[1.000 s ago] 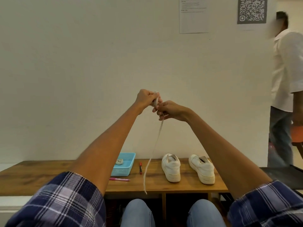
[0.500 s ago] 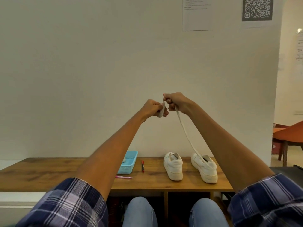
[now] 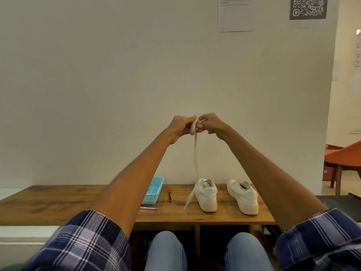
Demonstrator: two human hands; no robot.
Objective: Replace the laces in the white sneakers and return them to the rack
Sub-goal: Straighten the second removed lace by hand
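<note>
Two white sneakers, one on the left (image 3: 207,194) and one on the right (image 3: 243,196), stand heels toward me on top of the wooden rack (image 3: 58,200). Both arms are raised in front of the wall. My left hand (image 3: 180,126) has a white lace (image 3: 195,153) wrapped around its fingers. My right hand (image 3: 212,123) pinches the lace right beside it. The loose tail hangs down, its end blurred in front of the left sneaker.
A light blue basket (image 3: 153,190) sits on the rack left of the shoes, with a red-tipped marker (image 3: 170,195) beside it and a pink pen (image 3: 148,208) nearer me. An orange chair (image 3: 343,157) stands at the right. My knees are below the rack's shelves.
The hanging tail has swung from the right sneaker toward the left one. My hands have shifted slightly, winding the lace around the left fingers. The person at the right has left view.
</note>
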